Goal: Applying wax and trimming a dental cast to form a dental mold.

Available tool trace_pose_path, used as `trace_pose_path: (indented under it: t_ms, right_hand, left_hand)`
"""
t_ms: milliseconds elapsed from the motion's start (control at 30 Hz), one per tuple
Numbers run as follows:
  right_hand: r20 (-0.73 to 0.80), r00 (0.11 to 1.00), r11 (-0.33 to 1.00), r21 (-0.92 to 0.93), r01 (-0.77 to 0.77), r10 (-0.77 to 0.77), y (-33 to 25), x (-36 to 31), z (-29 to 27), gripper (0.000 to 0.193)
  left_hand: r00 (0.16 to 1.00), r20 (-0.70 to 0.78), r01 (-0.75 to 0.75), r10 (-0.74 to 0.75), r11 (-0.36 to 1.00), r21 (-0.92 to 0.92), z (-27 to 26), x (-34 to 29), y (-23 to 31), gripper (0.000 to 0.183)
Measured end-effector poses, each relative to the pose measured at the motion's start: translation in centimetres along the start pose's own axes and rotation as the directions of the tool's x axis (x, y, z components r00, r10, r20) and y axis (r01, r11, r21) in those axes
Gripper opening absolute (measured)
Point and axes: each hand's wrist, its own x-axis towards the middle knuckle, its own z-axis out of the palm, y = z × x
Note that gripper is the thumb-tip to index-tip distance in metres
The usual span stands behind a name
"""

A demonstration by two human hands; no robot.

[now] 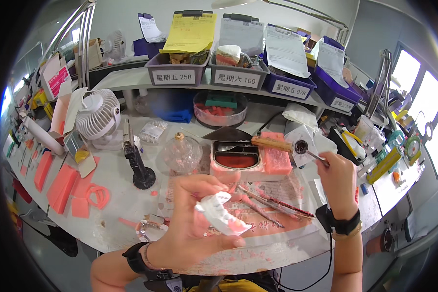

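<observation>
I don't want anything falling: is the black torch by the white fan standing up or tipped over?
The black torch stands upright: its round base sits on the table, its body rising above it.

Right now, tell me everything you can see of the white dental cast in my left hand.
The white dental cast looks like matte plaster, curved, with tooth-like bumps and a pink, waxy-looking patch near its lower right end. It is tilted, sloping down to the right, held between the thumb and fingers of your left hand, above the bench.
</observation>
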Motion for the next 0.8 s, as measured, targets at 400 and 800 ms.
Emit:
trace_pose_path:
  t_ms: [400, 800]
  right_hand:
    - [0.079, 0.982, 0.885, 0.427, -0.189, 0.171, 1.3, 1.9, 4.7, 0.017]
    - [0.089, 0.955, 0.82, 0.495, -0.288, 0.282, 3.3, 1.7, 6.8, 0.03]
  left_hand:
    - [0.968, -0.075, 0.22, -0.24, 0.952, -0.213, -0.1, -1.8, -0.8, 0.072]
    - [0.952, -0.093, 0.263, -0.293, 0.934, -0.243, -0.8, -1.9, -1.2, 0.072]
